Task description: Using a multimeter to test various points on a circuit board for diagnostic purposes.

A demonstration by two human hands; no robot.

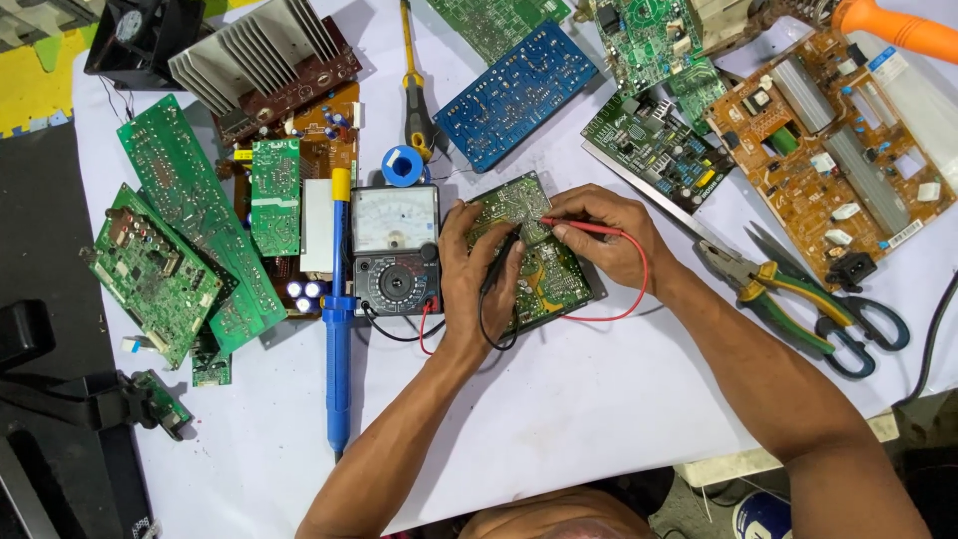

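Note:
A small green circuit board (529, 215) lies in the middle of the white work surface (579, 399). My left hand (471, 274) rests on the board's left part and holds a black test probe (499, 268) against it. Over the board's right side, my right hand (609, 235) grips a red test probe (579, 228) whose tip touches the board near its centre. Red and black leads run from the probes to an analog multimeter (396, 248) just left of the board.
A blue desoldering pump (338, 349) lies left of the meter, beside several green boards (185, 250). A blue board (514, 95), a screwdriver (414, 100) and a solder spool (402, 166) sit behind. Pliers (768, 289), scissors (848, 319) and a brown board (838, 150) lie at right.

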